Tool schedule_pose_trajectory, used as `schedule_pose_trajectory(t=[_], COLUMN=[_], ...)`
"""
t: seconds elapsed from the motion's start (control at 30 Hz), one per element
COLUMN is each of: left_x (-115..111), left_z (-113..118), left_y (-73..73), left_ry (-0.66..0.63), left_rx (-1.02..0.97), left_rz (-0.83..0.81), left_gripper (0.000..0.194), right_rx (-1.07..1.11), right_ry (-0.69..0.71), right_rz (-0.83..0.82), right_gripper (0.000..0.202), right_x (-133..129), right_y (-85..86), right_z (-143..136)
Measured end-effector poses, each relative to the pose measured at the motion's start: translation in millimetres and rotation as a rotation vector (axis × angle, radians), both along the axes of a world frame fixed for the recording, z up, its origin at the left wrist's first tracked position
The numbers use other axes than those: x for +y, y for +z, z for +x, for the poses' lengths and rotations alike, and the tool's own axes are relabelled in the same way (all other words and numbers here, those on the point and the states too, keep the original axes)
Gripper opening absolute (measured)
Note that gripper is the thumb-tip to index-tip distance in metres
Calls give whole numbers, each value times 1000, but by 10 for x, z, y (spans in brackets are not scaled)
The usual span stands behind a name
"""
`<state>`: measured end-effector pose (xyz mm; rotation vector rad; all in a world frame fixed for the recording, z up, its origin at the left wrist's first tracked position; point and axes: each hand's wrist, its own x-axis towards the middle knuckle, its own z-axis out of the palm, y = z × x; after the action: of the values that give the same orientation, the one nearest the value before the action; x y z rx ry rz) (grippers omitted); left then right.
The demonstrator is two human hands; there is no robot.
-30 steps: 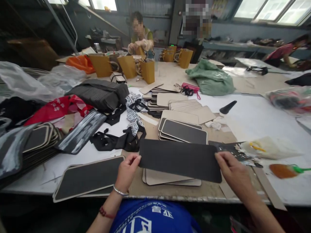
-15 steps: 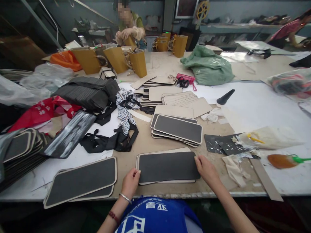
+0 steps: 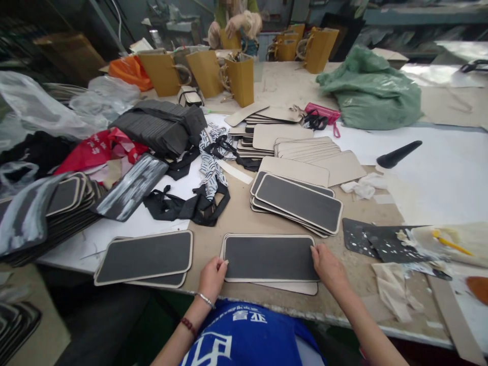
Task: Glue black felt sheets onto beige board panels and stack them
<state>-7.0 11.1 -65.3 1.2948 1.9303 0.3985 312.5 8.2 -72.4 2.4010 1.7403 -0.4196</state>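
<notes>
A dark grey rounded panel (image 3: 269, 257) lies in front of me on a slightly larger beige panel, whose pale border shows around it. My left hand (image 3: 212, 278) pinches the left end, thumb and fingers closed at the edge. At the opposite end, my right hand (image 3: 330, 268) grips the right edge the same way. Beneath sticks out the corner of another beige panel (image 3: 293, 288). Two bordered dark panels (image 3: 147, 257) overlap to the left. Behind, a stack of similar panels (image 3: 299, 203) sits near several plain beige panels (image 3: 301, 170).
Black fabric straps (image 3: 186, 206) and a white-smeared dark board (image 3: 131, 188) lie left. Glue-spotted dark pieces (image 3: 360, 238) and a crumpled cloth (image 3: 396, 290) are on the right. Farther back are a green bag (image 3: 375, 91), yellow-brown holders (image 3: 240, 79) and another person (image 3: 238, 25).
The dark panel, angled across the beige one before, now sits squarely within its border. Both hands keep hold of its ends. The camera view has shifted left and down.
</notes>
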Motion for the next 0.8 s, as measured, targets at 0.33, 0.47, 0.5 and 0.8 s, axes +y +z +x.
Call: schedule_pose_trajectory(t=[0.33,0.47,0.5,0.8], left_x=[-21,-27,-30,-50], left_z=[7,5,5,-24], left_y=[-31,-44,-42,-58], left_ry=[78,88,89,66], left_rx=[-37,-56,-60,-106], left_rz=[-8,-2,-1,-3], left_gripper=[20,21,21,29], right_rx=[11,2,-3,38], right_ry=[18,16,13,-13], right_rz=[-50,-33,-26,4], right_gripper=[30,29,29,22], right_x=[32,30,29,53], right_y=[-72,-70,-64,20], right_z=[63,53,47,15])
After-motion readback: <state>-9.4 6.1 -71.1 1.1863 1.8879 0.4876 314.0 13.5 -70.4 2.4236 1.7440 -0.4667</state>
